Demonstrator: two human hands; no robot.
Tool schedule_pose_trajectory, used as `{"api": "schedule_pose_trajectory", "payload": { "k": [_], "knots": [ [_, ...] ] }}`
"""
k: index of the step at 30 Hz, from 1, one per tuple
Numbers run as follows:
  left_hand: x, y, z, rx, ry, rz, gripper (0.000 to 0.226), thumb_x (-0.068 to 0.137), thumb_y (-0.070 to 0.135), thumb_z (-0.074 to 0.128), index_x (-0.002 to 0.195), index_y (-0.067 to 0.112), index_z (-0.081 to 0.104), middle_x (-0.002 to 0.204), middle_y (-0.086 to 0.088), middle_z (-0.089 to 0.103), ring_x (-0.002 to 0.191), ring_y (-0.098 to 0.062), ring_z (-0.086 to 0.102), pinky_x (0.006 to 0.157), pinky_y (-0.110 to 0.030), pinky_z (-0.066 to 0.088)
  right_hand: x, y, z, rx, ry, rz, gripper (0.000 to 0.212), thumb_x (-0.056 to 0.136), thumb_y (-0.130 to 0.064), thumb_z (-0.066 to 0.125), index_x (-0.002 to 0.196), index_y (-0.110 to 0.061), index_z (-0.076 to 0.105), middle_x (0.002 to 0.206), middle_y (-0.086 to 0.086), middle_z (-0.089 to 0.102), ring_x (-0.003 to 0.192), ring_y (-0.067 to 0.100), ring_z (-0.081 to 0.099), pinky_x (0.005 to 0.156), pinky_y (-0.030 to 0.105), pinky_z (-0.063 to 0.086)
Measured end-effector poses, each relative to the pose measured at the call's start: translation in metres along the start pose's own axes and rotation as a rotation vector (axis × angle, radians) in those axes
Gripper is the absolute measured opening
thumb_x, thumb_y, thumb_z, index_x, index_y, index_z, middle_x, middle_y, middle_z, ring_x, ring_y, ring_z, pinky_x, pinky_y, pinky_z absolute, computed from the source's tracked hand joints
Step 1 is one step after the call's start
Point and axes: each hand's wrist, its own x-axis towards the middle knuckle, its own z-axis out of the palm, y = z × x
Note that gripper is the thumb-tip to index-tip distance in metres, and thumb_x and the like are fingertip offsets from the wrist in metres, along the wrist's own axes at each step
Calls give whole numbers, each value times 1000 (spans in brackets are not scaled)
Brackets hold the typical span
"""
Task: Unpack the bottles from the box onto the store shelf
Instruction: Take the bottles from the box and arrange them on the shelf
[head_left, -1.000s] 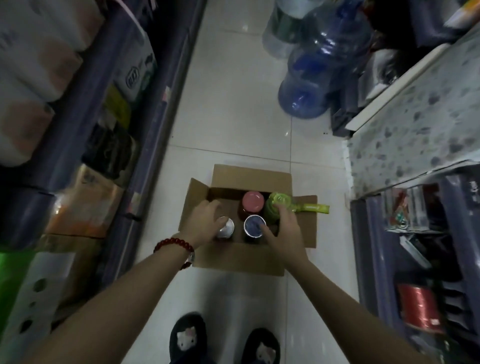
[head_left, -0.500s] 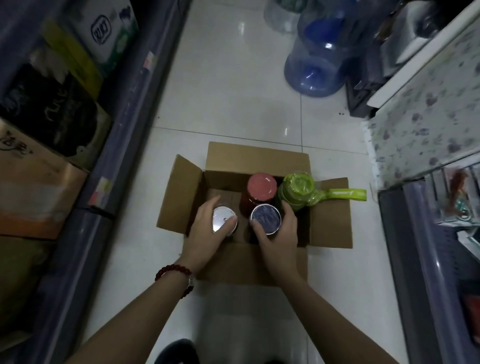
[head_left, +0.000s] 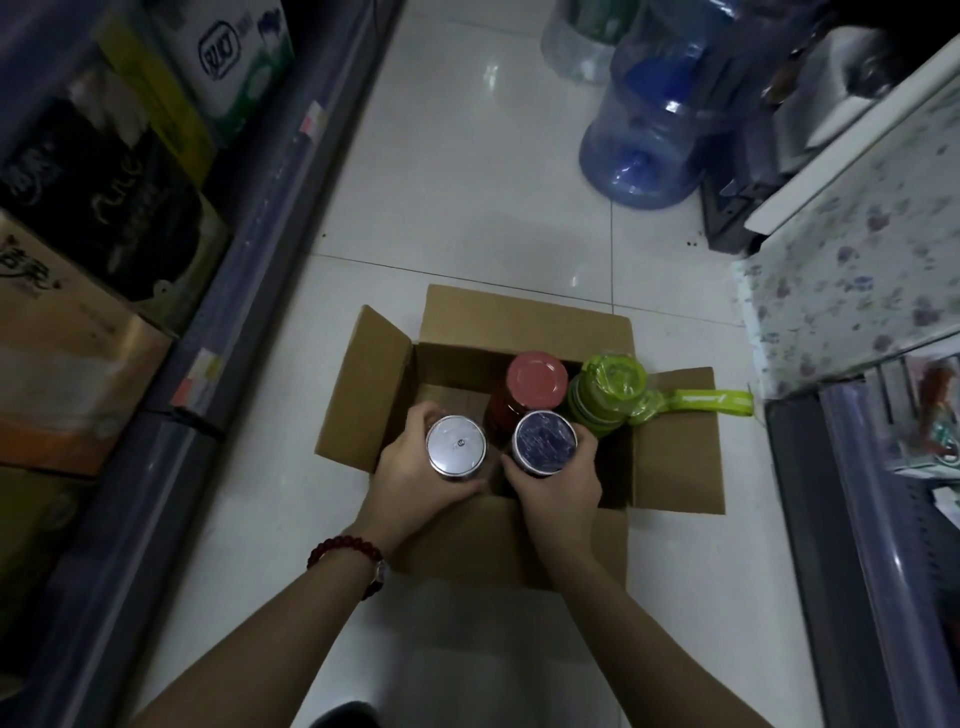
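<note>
- Two forearms reach forward from the bottom of the view; the left wrist wears a dark red bead bracelet.
- The left hand is wrapped around a silver-lidded bottle, fingers curled round its far side, at the near-left of the open cardboard box.
- The right hand grips a dark-blue-lidded bottle just beside the silver one, fingers round both its sides.
- Behind these two, also in the box, stand a red bottle with a pink lid and, at its right, a green bottle in clear wrap, whose green strap lies out over the right flap.
- The box sits on the white tiled floor with all four flaps folded outward.
- The left-hand store shelf holds cartons and packaged goods; another shelf unit lines the right.
- Farther off, a large blue water jug rests on the floor.
</note>
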Motion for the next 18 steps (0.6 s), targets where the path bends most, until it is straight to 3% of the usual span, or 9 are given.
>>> {"api": "schedule_pose_trajectory", "payload": {
  "k": [2, 5, 9, 12, 15, 18],
  "knots": [
    [-3, 9, 0, 22, 20, 14, 73, 56, 29, 90, 111, 28, 43, 102, 18, 53, 93, -2, 53, 77, 4, 38, -4, -6, -8, -3, -27, -2, 72, 64, -26, 87, 123, -20, 46, 112, -5, 60, 102, 12, 57, 79, 12, 39],
    [-4, 33, -6, 36, 28, 50, 66, 57, 28, 90, 107, 27, 47, 100, 17, 57, 92, -4, 57, 79, -2, 44, -11, -28, -29, 7, -48, -17, 70, 63, -27, 87, 120, -26, 45, 107, -11, 58, 96, 6, 54, 71, 3, 35],
    [-8, 88, -30, 12, 35, 7, 65, 60, 31, 88, 110, 24, 48, 101, 13, 59, 92, -5, 57, 68, 1, 41, -19, -78, -66, 25, -28, -21, 69, 62, -28, 88, 116, -29, 45, 104, -14, 57, 93, 5, 53, 76, 9, 38],
    [-17, 139, -57, -7, 16, -16, 65, 59, 32, 88, 110, 24, 49, 104, 11, 61, 94, -8, 58, 71, -7, 44, -29, -122, -101, 36, -30, 0, 72, 61, -27, 89, 119, -24, 47, 107, -11, 58, 96, 8, 55, 83, 18, 42],
    [-28, 198, -90, -6, 9, -28, 62, 55, 39, 86, 106, 28, 52, 102, 12, 67, 93, -10, 63, 76, -19, 51, -42, -178, -143, 37, -16, 17, 75, 58, -27, 89, 120, -23, 47, 105, -12, 58, 95, 8, 53, 83, 19, 39],
    [-38, 264, -125, -19, 23, -16, 55, 56, 46, 85, 99, 33, 52, 96, 15, 68, 88, -6, 64, 69, -7, 45, -54, -237, -183, 53, -19, 8, 71, 57, -35, 89, 113, -29, 45, 102, -13, 60, 93, 8, 55, 77, 15, 40]
  ]
}}
